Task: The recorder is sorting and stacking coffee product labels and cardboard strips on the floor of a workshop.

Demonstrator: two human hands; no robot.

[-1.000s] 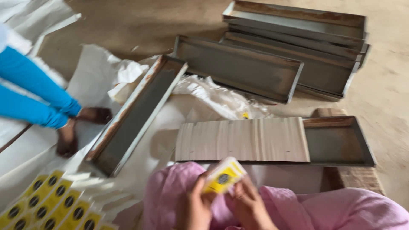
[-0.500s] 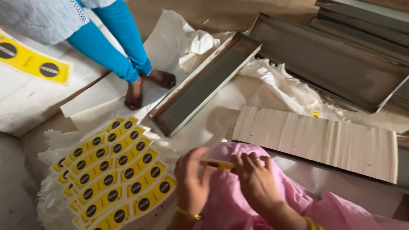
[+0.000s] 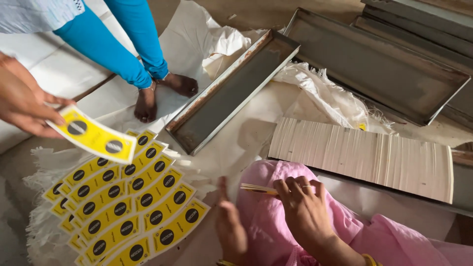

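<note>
— What is seen of the surface and the room?
— A bare floor (image 3: 236, 12) is covered with white sacking (image 3: 315, 96). Beyond the grip, long metal trays (image 3: 231, 91) are laid, with a block of pale sheets (image 3: 364, 157) just right of it. Left of it, yellow labels (image 3: 128, 207) are fanned out; a co-worker's hand (image 3: 24, 103) holds one more.

— And the thing held?
— A thin yellow label stack (image 3: 257, 189) is pinched edge-on by the right hand (image 3: 305, 212), over the pink lap. Its long axis runs level, pointing left. The left hand (image 3: 231, 226) is blurred; its grip cannot be told.
</note>
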